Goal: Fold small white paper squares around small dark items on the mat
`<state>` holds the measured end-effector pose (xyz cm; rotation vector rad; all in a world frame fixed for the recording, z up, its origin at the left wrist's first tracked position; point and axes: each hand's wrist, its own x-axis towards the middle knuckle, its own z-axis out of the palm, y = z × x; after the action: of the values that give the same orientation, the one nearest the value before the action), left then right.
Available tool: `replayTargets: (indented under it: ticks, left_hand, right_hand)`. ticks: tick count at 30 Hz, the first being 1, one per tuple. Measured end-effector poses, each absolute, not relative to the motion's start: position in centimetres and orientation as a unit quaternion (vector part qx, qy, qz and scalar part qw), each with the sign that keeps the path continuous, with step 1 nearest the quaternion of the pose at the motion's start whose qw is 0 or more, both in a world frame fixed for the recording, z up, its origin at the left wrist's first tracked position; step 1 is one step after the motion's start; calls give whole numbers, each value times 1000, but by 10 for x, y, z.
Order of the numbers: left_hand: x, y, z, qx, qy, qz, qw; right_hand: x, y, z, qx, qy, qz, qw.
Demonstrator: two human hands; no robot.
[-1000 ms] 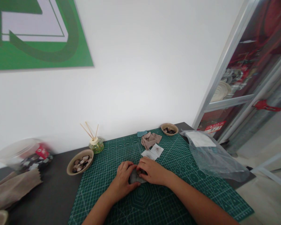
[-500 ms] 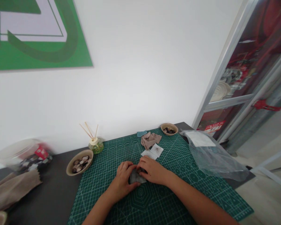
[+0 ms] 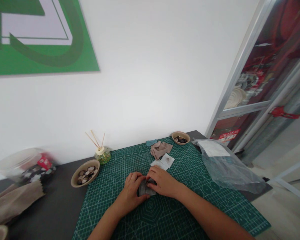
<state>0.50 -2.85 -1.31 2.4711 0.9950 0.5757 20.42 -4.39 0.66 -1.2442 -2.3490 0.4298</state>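
Observation:
My left hand (image 3: 132, 192) and my right hand (image 3: 162, 180) meet over the green cutting mat (image 3: 110, 206). Between them lies a small grey piece of cloth or wipe (image 3: 144, 188). The left thumb and fingers pinch its left side. My right fingers close on its upper right part, where a dark patch shows; whether something small sits in the fold is hidden. Just beyond the hands are white, smudged wipes (image 3: 167, 160), a crumpled brown cloth (image 3: 160, 149) and a small blue cloth (image 3: 151, 143).
A bowl of stones (image 3: 85, 173) and a reed diffuser (image 3: 102, 154) stand left; another bowl (image 3: 180, 137) stands at the back right. A clear plastic bag (image 3: 225, 166) lies over the right edge. Far left are a plastic tub (image 3: 22, 166) and brown cloth (image 3: 17, 203).
Both hands stay in nearly the same place on the grey piece. Only a very slight shift of the right fingers shows; the other things have not moved.

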Motion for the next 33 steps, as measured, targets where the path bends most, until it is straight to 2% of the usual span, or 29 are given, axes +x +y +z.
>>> replayTargets:
  ticks: [6, 33]
  left_hand:
    - [5, -28, -12, 886, 358, 207, 210]
    - [5, -29, -12, 887, 362, 206, 198]
  right_hand:
    - [206, -44, 10, -410, -868, 184, 212]
    - [206, -44, 10, -389, -882, 172, 202]
